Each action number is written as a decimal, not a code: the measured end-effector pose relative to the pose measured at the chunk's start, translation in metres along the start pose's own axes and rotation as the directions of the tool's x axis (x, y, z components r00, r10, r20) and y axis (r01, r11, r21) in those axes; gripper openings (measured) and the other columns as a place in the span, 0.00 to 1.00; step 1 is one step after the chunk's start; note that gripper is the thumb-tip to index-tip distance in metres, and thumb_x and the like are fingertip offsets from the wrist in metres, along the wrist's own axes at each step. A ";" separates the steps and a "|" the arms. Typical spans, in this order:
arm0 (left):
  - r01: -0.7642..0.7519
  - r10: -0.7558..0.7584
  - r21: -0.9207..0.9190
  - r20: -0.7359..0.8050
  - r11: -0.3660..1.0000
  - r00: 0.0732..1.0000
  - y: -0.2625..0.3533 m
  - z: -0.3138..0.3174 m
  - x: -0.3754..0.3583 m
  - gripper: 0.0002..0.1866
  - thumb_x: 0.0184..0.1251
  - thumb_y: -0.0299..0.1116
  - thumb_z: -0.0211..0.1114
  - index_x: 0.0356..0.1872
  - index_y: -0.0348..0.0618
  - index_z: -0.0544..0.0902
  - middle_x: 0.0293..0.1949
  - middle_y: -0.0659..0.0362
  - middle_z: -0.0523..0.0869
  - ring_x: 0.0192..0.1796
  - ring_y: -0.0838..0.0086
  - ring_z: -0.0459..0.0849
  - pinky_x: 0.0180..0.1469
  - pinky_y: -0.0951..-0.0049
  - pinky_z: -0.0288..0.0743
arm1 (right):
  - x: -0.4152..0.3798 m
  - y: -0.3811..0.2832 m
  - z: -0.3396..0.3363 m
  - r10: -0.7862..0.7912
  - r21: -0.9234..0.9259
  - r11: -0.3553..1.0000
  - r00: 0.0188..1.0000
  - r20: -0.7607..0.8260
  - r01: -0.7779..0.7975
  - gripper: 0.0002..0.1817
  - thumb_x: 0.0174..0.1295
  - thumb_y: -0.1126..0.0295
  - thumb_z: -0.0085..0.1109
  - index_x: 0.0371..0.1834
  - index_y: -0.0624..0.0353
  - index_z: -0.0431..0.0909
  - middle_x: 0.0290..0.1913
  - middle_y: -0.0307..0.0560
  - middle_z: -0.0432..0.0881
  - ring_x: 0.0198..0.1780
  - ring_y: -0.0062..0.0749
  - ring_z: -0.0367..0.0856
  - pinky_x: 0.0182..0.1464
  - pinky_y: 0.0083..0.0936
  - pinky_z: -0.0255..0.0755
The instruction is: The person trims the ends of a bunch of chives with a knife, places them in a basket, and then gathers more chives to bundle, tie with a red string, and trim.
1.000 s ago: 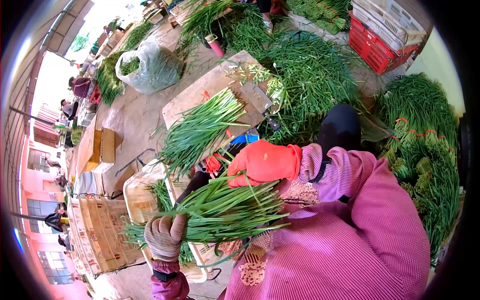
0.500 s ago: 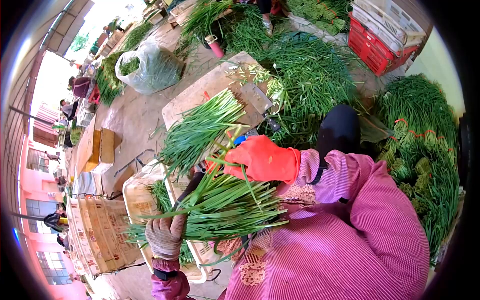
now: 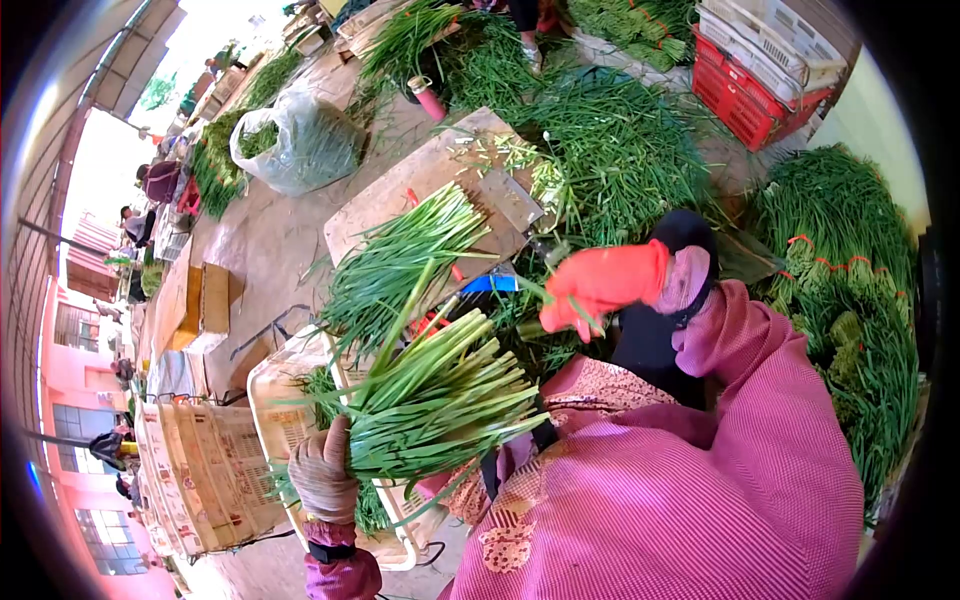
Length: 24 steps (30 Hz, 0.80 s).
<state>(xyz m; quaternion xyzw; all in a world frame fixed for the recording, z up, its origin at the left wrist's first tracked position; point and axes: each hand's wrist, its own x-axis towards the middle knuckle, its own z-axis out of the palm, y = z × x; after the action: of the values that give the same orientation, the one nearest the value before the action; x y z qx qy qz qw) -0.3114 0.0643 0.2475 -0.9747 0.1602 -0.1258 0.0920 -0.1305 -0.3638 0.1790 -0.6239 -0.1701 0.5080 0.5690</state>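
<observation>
My left hand (image 3: 325, 478), in a grey-striped glove, is closed around a loose bunch of chives (image 3: 440, 400) held over my lap, pale stem ends toward the upper right. My right hand (image 3: 605, 285), in an orange-red rubber glove, is near my knee, apart from the bunch. Its fingers are curled on a few thin chive leaves (image 3: 592, 318), slightly blurred. Beyond the held bunch, another pile of chives (image 3: 410, 250) rests on a wooden board (image 3: 370, 205). A cleaver (image 3: 512, 200) lies on the board beside cut stem pieces (image 3: 500, 152); its handle is partly hidden.
A large heap of chives (image 3: 620, 140) spreads past the board. Tied bundles (image 3: 845, 270) lie at right, below red and white crates (image 3: 745, 95). A cream crate (image 3: 280, 385) and stacked baskets (image 3: 205, 470) stand at left; a plastic bag (image 3: 300, 140) sits farther off.
My right hand has moved right, away from the bunch, carrying a few leaves with it. My left hand keeps its hold on the chives, nearly in place.
</observation>
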 end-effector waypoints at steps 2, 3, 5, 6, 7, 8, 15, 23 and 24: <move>-0.014 0.014 -0.010 -0.025 1.000 1.000 -0.001 0.002 0.001 0.32 0.48 0.24 0.63 0.61 0.53 0.76 0.38 0.56 0.81 0.39 0.56 0.81 0.42 0.55 0.74 | -0.009 -0.018 0.016 -0.092 -0.727 0.687 0.991 -0.098 -0.008 0.27 0.67 0.45 0.56 0.45 0.61 0.84 0.39 0.48 0.87 0.37 0.40 0.85 0.42 0.34 0.78; -0.007 0.006 -0.007 -0.025 1.000 1.000 0.000 0.002 0.003 0.33 0.48 0.24 0.63 0.62 0.52 0.76 0.37 0.55 0.81 0.39 0.56 0.81 0.42 0.54 0.74 | -0.003 -0.012 0.019 -0.323 -0.741 0.662 0.934 -0.150 0.110 0.31 0.65 0.39 0.56 0.46 0.60 0.84 0.41 0.51 0.87 0.43 0.44 0.86 0.47 0.37 0.77; 0.000 0.001 0.003 -0.024 1.000 1.000 0.001 -0.001 0.005 0.33 0.47 0.24 0.63 0.62 0.52 0.76 0.37 0.55 0.81 0.38 0.56 0.81 0.42 0.54 0.74 | 0.012 -0.012 0.019 -0.393 -0.658 0.717 0.913 -0.109 0.230 0.29 0.66 0.44 0.60 0.53 0.62 0.81 0.46 0.53 0.87 0.49 0.40 0.85 0.53 0.33 0.76; -0.012 0.012 0.005 -0.015 1.000 1.000 0.002 -0.001 0.007 0.32 0.49 0.25 0.64 0.62 0.52 0.76 0.36 0.55 0.81 0.38 0.56 0.81 0.42 0.54 0.74 | 0.027 -0.003 0.018 -0.509 -0.607 0.695 0.860 -0.037 0.386 0.27 0.67 0.50 0.62 0.56 0.64 0.79 0.48 0.52 0.86 0.49 0.35 0.84 0.54 0.29 0.75; -0.025 0.025 0.006 -0.008 1.000 1.000 0.002 -0.002 0.010 0.31 0.51 0.26 0.65 0.61 0.52 0.76 0.36 0.55 0.81 0.38 0.57 0.81 0.42 0.54 0.74 | 0.046 0.003 0.023 -0.514 -0.461 0.755 0.857 0.025 0.466 0.27 0.67 0.51 0.62 0.57 0.63 0.79 0.50 0.51 0.86 0.52 0.33 0.83 0.56 0.28 0.74; -0.030 0.030 0.008 -0.012 1.000 0.999 0.004 -0.003 0.014 0.31 0.51 0.26 0.65 0.61 0.52 0.76 0.36 0.55 0.81 0.38 0.57 0.81 0.42 0.54 0.74 | 0.060 0.005 0.032 -0.526 -0.303 0.795 0.846 0.084 0.525 0.26 0.67 0.51 0.63 0.58 0.63 0.80 0.52 0.49 0.86 0.54 0.30 0.81 0.58 0.27 0.72; 0.089 -0.078 -0.076 0.141 0.993 0.987 0.005 -0.012 0.018 0.29 0.54 0.31 0.66 0.61 0.48 0.77 0.32 0.54 0.83 0.36 0.57 0.83 0.36 0.56 0.75 | 0.065 -0.023 0.075 -0.423 0.500 0.791 0.905 0.033 0.352 0.26 0.69 0.63 0.60 0.68 0.61 0.71 0.68 0.45 0.74 0.67 0.32 0.72 0.70 0.33 0.65; 0.071 -0.054 -0.185 0.094 0.980 0.994 0.005 -0.002 0.004 0.41 0.45 0.27 0.71 0.67 0.53 0.70 0.35 0.54 0.82 0.37 0.54 0.83 0.37 0.57 0.76 | 0.071 0.003 0.051 -0.346 0.385 0.850 0.932 -0.107 0.360 0.16 0.69 0.59 0.61 0.41 0.63 0.82 0.40 0.46 0.86 0.43 0.31 0.83 0.48 0.31 0.78; 0.074 -0.057 -0.182 0.093 0.980 0.994 0.006 -0.004 0.004 0.41 0.45 0.27 0.71 0.67 0.53 0.70 0.35 0.54 0.82 0.37 0.54 0.83 0.37 0.57 0.76 | 0.070 0.010 0.044 -0.415 0.348 0.833 0.901 -0.124 0.431 0.16 0.70 0.58 0.60 0.41 0.63 0.81 0.38 0.47 0.85 0.39 0.33 0.83 0.47 0.32 0.78</move>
<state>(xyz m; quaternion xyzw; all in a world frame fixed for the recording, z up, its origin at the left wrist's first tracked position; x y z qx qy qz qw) -0.3105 0.0570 0.2514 -0.9883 0.1349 -0.0704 0.0036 -0.1407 -0.2881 0.1463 -0.4642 -0.1933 0.3787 0.7770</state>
